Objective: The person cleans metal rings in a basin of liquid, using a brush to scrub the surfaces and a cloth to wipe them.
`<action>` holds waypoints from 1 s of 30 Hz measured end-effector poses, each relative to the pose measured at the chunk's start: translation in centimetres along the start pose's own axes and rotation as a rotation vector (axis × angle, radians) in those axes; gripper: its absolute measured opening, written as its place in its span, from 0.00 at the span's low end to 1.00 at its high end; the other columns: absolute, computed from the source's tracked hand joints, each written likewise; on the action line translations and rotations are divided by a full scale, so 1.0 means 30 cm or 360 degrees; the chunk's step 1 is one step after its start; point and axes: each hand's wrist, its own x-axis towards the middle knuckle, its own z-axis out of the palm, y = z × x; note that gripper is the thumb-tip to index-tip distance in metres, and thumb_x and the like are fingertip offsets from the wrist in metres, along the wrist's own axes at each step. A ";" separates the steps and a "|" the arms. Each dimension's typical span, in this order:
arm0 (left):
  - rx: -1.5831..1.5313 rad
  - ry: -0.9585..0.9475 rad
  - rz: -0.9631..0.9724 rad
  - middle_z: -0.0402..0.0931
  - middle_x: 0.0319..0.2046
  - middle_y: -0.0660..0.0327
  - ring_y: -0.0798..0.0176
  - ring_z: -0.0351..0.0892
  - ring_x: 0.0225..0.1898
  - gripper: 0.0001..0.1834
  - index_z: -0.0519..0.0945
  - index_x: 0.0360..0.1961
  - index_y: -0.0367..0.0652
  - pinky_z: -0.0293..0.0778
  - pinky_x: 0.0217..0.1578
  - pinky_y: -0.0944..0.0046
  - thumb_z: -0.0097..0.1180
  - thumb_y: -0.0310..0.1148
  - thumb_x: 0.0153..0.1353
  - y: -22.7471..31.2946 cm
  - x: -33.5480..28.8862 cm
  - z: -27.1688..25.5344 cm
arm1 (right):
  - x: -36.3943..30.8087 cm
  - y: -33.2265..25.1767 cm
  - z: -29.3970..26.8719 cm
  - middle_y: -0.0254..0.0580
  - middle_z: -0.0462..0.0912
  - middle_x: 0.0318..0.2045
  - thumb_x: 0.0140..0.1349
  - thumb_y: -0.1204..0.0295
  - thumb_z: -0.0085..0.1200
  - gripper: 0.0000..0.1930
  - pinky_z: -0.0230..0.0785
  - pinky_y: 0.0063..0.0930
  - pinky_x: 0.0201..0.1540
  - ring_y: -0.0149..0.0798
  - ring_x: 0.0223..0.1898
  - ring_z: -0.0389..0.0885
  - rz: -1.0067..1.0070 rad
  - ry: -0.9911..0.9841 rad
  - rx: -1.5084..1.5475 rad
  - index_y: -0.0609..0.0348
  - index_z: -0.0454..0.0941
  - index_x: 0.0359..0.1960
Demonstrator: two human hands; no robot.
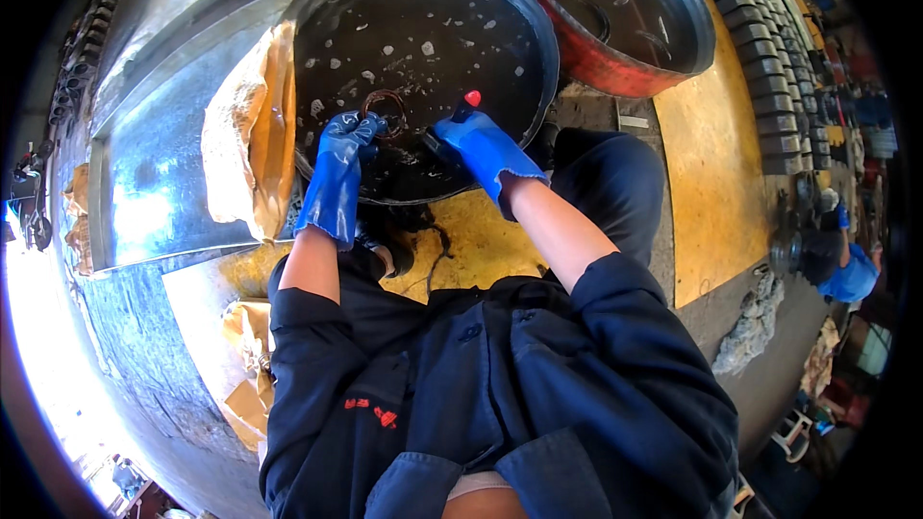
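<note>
My left hand, in a long blue rubber glove, is closed on the near edge of a brown metal ring at the surface of dark liquid. Both are inside a large round tub. My right hand, gloved alike, is closed round a tool with a red-tipped handle. Its working end is hidden by the glove and the dark liquid, so its kind does not show. Patches of pale foam float past both hands.
A red drum of dark liquid stands against the tub's right side. Crumpled brown paper hangs at its left rim, beside a metal tray. Stacked grey metal blocks line the right. Farther off, a person in blue works.
</note>
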 end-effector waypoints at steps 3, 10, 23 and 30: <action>-0.0066 0.0017 -0.0019 0.91 0.42 0.61 0.66 0.89 0.42 0.10 0.86 0.48 0.44 0.82 0.38 0.65 0.71 0.35 0.71 -0.003 0.014 0.005 | 0.051 0.061 0.007 0.40 0.87 0.32 0.66 0.59 0.60 0.14 0.73 0.35 0.40 0.37 0.34 0.82 -0.0113 0.0261 -0.0342 0.57 0.88 0.40; -0.0122 -0.0005 0.0088 0.91 0.42 0.61 0.65 0.89 0.40 0.11 0.87 0.49 0.42 0.83 0.39 0.64 0.72 0.33 0.69 -0.063 0.064 -0.032 | -0.046 -0.202 0.037 0.43 0.89 0.34 0.70 0.51 0.59 0.21 0.78 0.39 0.48 0.39 0.37 0.86 0.0197 -0.0187 0.0112 0.57 0.90 0.44; -0.0204 -0.0056 0.0061 0.90 0.39 0.59 0.64 0.88 0.39 0.09 0.87 0.46 0.38 0.82 0.44 0.65 0.71 0.28 0.67 -0.016 0.025 -0.028 | -0.104 -0.171 0.127 0.49 0.90 0.43 0.70 0.58 0.58 0.12 0.82 0.44 0.51 0.56 0.46 0.88 -0.0640 -0.0062 -0.0925 0.47 0.88 0.46; -0.0134 -0.0019 -0.0206 0.90 0.38 0.58 0.64 0.88 0.37 0.12 0.87 0.47 0.38 0.84 0.38 0.64 0.74 0.29 0.65 0.057 0.004 0.007 | 0.054 0.029 0.091 0.43 0.91 0.48 0.63 0.63 0.65 0.15 0.83 0.43 0.53 0.54 0.48 0.90 -0.0980 0.0541 -0.0496 0.43 0.89 0.51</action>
